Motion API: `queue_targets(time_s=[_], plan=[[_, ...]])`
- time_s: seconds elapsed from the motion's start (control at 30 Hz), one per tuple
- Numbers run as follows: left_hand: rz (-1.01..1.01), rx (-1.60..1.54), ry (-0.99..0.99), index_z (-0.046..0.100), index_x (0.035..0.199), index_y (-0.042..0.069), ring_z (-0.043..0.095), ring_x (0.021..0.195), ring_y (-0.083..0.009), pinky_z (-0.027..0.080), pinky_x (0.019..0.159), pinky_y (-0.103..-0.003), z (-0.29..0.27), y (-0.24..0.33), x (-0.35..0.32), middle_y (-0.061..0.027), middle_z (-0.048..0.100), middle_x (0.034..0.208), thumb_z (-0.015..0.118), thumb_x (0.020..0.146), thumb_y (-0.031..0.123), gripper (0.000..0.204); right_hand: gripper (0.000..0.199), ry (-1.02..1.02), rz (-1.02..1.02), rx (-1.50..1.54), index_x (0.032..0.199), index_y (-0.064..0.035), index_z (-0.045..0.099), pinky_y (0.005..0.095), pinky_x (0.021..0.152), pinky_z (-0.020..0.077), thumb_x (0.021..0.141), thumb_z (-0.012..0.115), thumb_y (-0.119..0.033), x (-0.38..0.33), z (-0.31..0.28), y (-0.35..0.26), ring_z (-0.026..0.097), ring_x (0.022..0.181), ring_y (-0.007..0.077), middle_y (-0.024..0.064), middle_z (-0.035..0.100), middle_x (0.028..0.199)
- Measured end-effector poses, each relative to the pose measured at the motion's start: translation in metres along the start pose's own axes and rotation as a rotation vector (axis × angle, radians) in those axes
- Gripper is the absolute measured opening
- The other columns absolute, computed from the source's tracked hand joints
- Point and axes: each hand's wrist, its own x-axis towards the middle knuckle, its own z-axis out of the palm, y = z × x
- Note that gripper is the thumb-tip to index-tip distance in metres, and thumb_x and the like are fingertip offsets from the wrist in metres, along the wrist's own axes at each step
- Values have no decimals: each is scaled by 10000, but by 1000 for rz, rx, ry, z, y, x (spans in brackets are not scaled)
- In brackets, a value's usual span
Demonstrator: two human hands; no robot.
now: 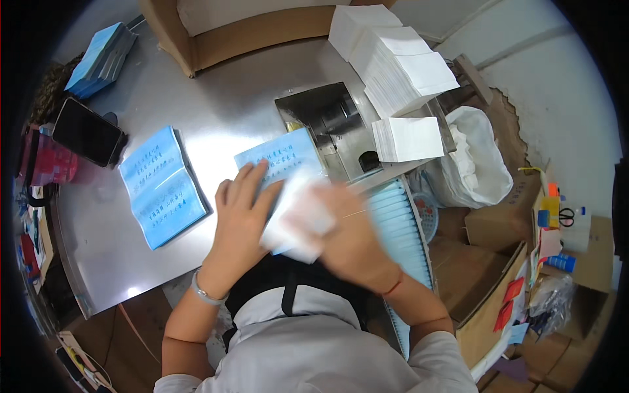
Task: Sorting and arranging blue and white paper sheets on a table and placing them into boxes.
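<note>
Two hands work with white paper and a blue sheet at the near edge of the metal worktop.

The left hand (241,209) has its fingers apart and lies on the blue sheet (288,145). The right hand (357,239) is at the white paper (286,230), but it is too blurry, so I cannot tell if it is clamped on it. The white paper lies partly over the blue sheet, in front of the person, on the worktop (223,98). To do this well, I think the left hand should press flat so the blue sheet can't slide, and the right should go gently, keeping edges neat and corners unbent.
</note>
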Motion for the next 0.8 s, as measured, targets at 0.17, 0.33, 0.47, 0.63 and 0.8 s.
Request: queue_targets(time_s=[0.17,0.33,0.47,0.63,0.8], plan=[[-163,-42,136,578,975,69,425,1283,-403,320,1007,-539,1,-6,-4,-195,452,1405,782,671,185,384,354,-124,-28,-278,1140,-74,661,614,1092,281,791,604,-88,30,39,17,582,1064,319,128,611,1096],[63,117,109,621,1039,142,333,1360,-481,298,1060,-613,7,6,-8,-208,410,1449,784,712,149,366,291,53,1,-69,1056,13,648,525,1019,383,769,605,-19,36,23,35,594,963,308,148,630,969],[-34,116,51,635,1159,140,330,1359,-479,287,1053,-634,4,2,0,-213,395,1461,800,726,181,464,232,476,377,-499,1038,56,658,431,871,459,819,649,-20,24,-19,71,546,968,334,151,620,1048],[-113,230,-71,634,1087,95,415,1279,-440,321,1018,-588,-11,1,33,-222,443,1409,815,723,319,464,212,281,336,-583,1045,26,685,413,822,470,847,650,-40,15,-20,90,530,942,323,136,596,1050],[165,199,48,626,1003,92,491,1148,-382,360,947,-533,7,-2,52,-271,493,1345,754,725,522,528,319,197,287,-500,1116,27,664,404,853,462,799,645,9,16,-39,97,550,942,331,112,604,1021]])
